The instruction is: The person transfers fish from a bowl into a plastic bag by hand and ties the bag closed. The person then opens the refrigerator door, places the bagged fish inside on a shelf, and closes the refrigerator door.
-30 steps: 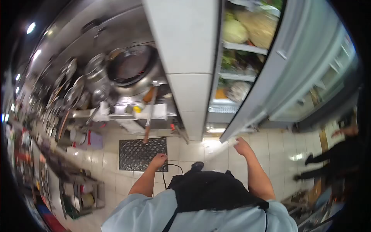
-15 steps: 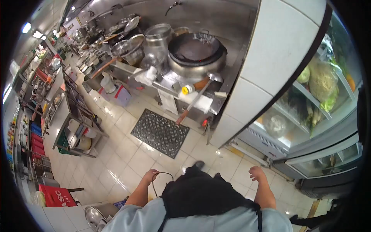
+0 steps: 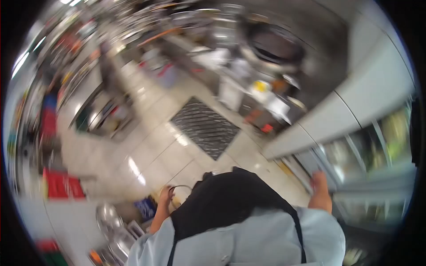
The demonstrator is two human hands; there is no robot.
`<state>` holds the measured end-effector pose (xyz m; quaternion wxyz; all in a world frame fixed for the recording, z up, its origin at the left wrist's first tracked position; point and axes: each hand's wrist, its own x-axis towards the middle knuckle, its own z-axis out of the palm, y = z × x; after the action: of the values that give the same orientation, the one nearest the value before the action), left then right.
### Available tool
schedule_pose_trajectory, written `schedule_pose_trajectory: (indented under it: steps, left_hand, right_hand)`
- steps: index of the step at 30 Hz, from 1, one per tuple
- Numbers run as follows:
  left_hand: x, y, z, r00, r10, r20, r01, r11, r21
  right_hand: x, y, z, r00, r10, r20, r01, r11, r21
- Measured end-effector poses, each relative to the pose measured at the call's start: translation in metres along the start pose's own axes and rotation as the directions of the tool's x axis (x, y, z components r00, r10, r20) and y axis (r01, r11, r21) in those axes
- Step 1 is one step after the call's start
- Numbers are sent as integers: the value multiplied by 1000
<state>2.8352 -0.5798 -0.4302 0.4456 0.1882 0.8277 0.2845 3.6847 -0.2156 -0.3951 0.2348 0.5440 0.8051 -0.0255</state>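
My left hand [image 3: 166, 195] is low on the left, beside the black apron [image 3: 230, 199]. Its fingers are closed on a thin dark cord [image 3: 181, 186], which curves from the hand toward the apron. On the right, my right hand [image 3: 318, 181] hangs in front of the glass-door fridge [image 3: 355, 168]. Motion blur smears its fingers, so their pose does not show. I see no object in that hand, and I cannot make out whether it touches the fridge.
A dark patterned mat [image 3: 206, 127] lies on the tiled floor [image 3: 155, 155]. Beyond it, a wok [image 3: 275, 44] sits on the steel stove counter. A yellow-capped bottle [image 3: 261, 86] lies near the counter's edge. Metal bowls [image 3: 108, 216] are at lower left, near a red bag [image 3: 62, 184].
My view has swung, shifting the stove and mat up and right and blurring the scene. More metalware shows at lower left. The cord stays in my left hand; my right hand is now higher.
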Motion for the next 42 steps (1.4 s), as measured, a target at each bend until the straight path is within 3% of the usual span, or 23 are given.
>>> schedule_pose_trajectory:
  steps: [1,2,3,4,6,9,12,15,17,18,19,21,22,26,29,30,32,33,35,36,38,41,42]
  left_hand:
    - [27,-18,-6,999,-15,32,22,971,-236]
    - [22,7,-20,998,-49,39,55,987,-152]
    - [14,25,-26,996,-81,-44,71,977,-203]
    - [10,35,-30,988,-107,-114,77,967,-242]
    - [6,54,-51,986,-89,-140,41,948,-315]
    - [-14,80,-81,980,-102,-169,24,912,-410]
    - [-23,71,-101,972,-113,-205,-11,854,-521]
    - [-34,63,-117,946,-161,-281,-42,798,-602]
    - [-41,58,-127,927,-226,-299,-33,746,-665]
    - [-41,54,-134,920,-260,-294,-23,711,-703]
    - [-38,49,-141,913,-292,-285,-14,674,-738]
    - [-28,37,-155,889,-356,-288,6,639,-769]
    - [-19,33,-164,875,-385,-293,10,619,-785]
    - [20,18,-207,810,-495,-315,16,555,-832]
    - [36,15,-248,748,-574,-334,56,556,-829]
    - [41,13,-266,750,-568,-339,19,532,-847]
    - [52,8,-299,752,-559,-349,-58,472,-880]
    - [59,12,-320,743,-560,-366,-84,464,-882]
    - [55,23,-354,708,-590,-388,-132,429,-893]
    - [56,31,-373,650,-649,-394,-124,421,-899]
    - [59,27,-407,629,-637,-446,-158,457,-875]
    - [62,13,-454,557,-625,-547,-185,548,-815]
    - [64,0,-467,531,-595,-604,-206,600,-773]
  right_hand:
    - [20,-21,-13,994,25,105,-43,984,174]
    - [44,-47,-28,957,143,253,-253,837,484]
    - [64,-86,-51,805,297,514,-591,334,734]
    - [88,-123,-69,781,232,580,-625,298,722]
    - [123,-191,-92,700,92,708,-697,306,649]
    - [171,-277,-124,641,-95,762,-628,506,591]
    - [227,-342,-160,606,-203,769,-536,610,584]
    - [312,-391,-195,589,-333,737,-415,658,629]
    - [383,-429,-211,626,-425,654,-81,799,596]
    - [400,-456,-232,655,-416,630,-37,816,577]
    - [417,-483,-252,684,-407,605,6,833,553]
    - [403,-551,-318,760,-251,599,-193,793,578]
    - [406,-579,-341,747,-208,632,-230,810,539]
    - [476,-671,-342,692,-207,692,-76,932,355]
    - [512,-772,-403,686,-350,638,218,935,280]
    - [558,-816,-392,564,-669,485,632,727,268]
    - [534,-921,-490,643,-620,450,323,752,575]
    - [563,-978,-488,629,-773,88,596,551,583]
    - [494,-1082,-628,489,-870,58,613,390,687]
    - [470,-1129,-672,420,-907,-27,555,233,798]
    - [427,-1211,-743,238,-958,-163,541,-8,841]
    - [357,-1315,-798,138,-985,-105,402,-41,915]
    - [345,-1353,-797,48,-998,-44,398,-21,917]
